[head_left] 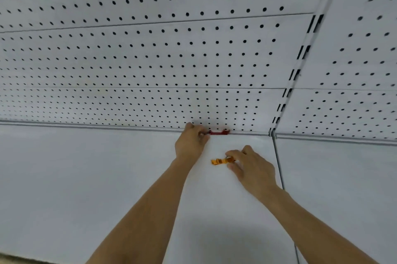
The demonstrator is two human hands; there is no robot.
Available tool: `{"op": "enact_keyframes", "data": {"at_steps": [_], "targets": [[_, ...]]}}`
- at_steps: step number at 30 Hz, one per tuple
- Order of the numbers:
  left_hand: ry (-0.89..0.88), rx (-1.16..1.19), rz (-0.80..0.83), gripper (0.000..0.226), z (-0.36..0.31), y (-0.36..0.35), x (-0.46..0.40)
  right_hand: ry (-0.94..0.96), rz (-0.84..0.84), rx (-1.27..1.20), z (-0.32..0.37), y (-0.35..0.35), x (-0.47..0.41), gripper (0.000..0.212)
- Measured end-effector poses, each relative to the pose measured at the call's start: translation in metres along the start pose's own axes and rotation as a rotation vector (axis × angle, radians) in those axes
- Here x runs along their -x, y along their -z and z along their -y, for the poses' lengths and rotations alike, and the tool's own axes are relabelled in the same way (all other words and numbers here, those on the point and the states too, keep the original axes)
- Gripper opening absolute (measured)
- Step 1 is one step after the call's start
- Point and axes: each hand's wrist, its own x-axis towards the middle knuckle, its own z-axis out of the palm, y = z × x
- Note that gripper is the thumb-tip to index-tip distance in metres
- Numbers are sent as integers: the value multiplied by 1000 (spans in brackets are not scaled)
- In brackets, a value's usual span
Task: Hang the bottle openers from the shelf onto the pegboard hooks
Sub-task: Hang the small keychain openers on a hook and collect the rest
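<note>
Left hand (190, 141) pinches the red opener (219, 132) lying crosswise at the shelf's (86, 177) far edge; right hand (251, 167) pinches the nearer orange opener (220, 161).

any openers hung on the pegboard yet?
No: the red opener lies at the back of the shelf by the left hand, the orange opener at the right hand.

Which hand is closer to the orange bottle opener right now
Right. The right hand has its fingertips on the ring end of the orange bottle opener; the left hand is farther back, at the red bottle opener by the pegboard.
</note>
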Motion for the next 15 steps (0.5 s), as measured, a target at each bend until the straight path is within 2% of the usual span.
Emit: {"op": "enact_keyframes", "data": {"at_steps": [3,7,10,15], "targets": [[-43,5,-38,15,7,-5,-6,-35,-60,-7,3,-2,0,23],[-137,63,-69,15,18,-8,-5,-39,-49,49,10,-3,3,23],[-156,251,-108,11,22,-6,7,-125,-68,6,13,0,11,25],[18,651,-22,17,9,18,44,-326,-48,-208,17,5,36,19]]}}
